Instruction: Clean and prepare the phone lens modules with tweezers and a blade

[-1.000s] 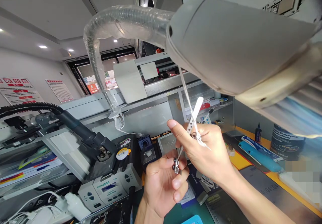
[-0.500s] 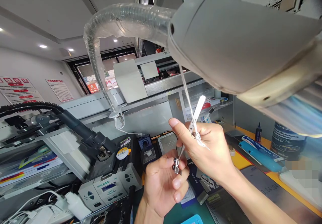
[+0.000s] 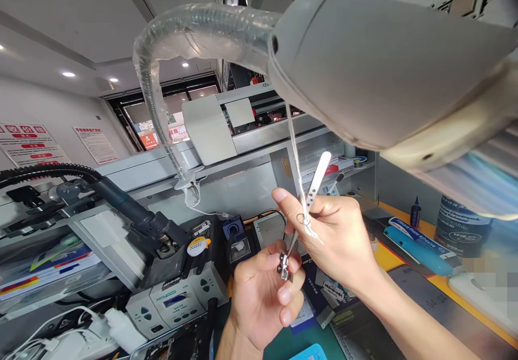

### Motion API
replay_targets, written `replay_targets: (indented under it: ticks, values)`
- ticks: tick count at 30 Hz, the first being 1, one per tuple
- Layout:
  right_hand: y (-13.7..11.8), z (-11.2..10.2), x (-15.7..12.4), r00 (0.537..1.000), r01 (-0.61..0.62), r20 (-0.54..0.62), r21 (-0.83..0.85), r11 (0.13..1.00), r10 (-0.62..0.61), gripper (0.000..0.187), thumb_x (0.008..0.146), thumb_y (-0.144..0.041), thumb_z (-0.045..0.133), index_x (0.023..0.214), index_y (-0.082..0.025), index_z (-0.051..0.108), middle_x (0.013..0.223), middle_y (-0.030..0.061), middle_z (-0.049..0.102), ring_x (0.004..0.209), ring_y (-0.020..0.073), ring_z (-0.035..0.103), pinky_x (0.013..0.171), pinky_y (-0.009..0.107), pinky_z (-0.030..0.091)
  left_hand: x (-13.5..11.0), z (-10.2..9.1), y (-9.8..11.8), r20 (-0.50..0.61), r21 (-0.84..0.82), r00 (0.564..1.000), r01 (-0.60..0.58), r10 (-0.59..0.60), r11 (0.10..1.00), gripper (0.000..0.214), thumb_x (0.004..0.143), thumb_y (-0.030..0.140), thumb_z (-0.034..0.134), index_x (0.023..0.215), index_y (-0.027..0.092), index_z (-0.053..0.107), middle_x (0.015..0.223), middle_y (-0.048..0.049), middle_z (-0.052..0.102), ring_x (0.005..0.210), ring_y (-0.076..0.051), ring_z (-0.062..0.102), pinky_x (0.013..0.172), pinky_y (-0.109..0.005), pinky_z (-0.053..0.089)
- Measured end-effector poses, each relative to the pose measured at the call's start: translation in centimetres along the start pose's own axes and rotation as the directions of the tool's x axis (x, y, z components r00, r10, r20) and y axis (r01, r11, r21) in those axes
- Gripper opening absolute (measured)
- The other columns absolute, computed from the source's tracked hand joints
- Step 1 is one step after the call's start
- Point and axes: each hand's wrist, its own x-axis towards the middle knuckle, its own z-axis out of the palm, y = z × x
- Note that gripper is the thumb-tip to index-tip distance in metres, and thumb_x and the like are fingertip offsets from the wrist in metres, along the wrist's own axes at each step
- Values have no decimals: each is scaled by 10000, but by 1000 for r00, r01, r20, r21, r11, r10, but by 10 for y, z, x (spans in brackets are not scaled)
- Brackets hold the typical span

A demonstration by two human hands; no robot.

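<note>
My left hand (image 3: 263, 295) is raised above the bench, its thumb and fingers pinched on a small dark metal component (image 3: 284, 267). My right hand (image 3: 332, 236) grips a pair of silver tweezers (image 3: 311, 198) with a perforated handle. The tweezers slant down to the left, and their tips meet the small component. A thin white pull cord (image 3: 297, 171) hangs from the lamp above and passes in front of my right hand.
A large grey lamp head (image 3: 376, 74) on a plastic-wrapped gooseneck (image 3: 162, 58) fills the top. At left are a black fume hose (image 3: 113, 195) and a soldering station (image 3: 178, 298). A blue tool (image 3: 416, 249), a dark bottle (image 3: 415, 212) and a can (image 3: 463, 230) stand at right.
My right hand has shifted slightly, tilting the tweezers' handle a little to the right. The pull cord has swung slightly left. My left hand holds the component in the same place.
</note>
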Motion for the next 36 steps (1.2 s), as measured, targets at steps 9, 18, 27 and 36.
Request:
replay_targets:
  ticks: [9,18,27,36]
  values:
    - [5,0,-1,1000,19,18,25,999,-19,557,847,-651,689,513,-214,599,436,1,581,437,157,589,410,235,438,-1,0,1,-8,5,1000,-3,4,1000,126,874,174,667,862,63,726,783,-44,671,493,-79,597,386,-174,524]
    - [2,0,0,1000,23,5,11,1000,-24,580,866,-656,664,502,-210,591,443,3,584,440,147,576,412,231,426,-1,0,0,-22,22,1000,-5,6,1000,139,872,183,659,834,62,718,782,-44,658,494,-76,573,382,-179,506]
    - [4,-1,0,1000,30,-8,23,999,-30,541,845,-637,698,518,-212,626,456,7,601,461,167,608,404,229,437,-3,2,2,-35,27,999,-19,20,999,107,872,176,653,839,86,701,803,-46,654,513,-81,574,385,-180,500]
    - [3,7,-2,999,-42,-2,49,998,42,588,861,-644,674,497,-203,539,399,-15,545,368,133,562,370,211,407,-4,3,3,-75,23,997,-20,21,1000,102,842,156,702,907,88,741,776,-46,670,508,-91,591,394,-187,524]
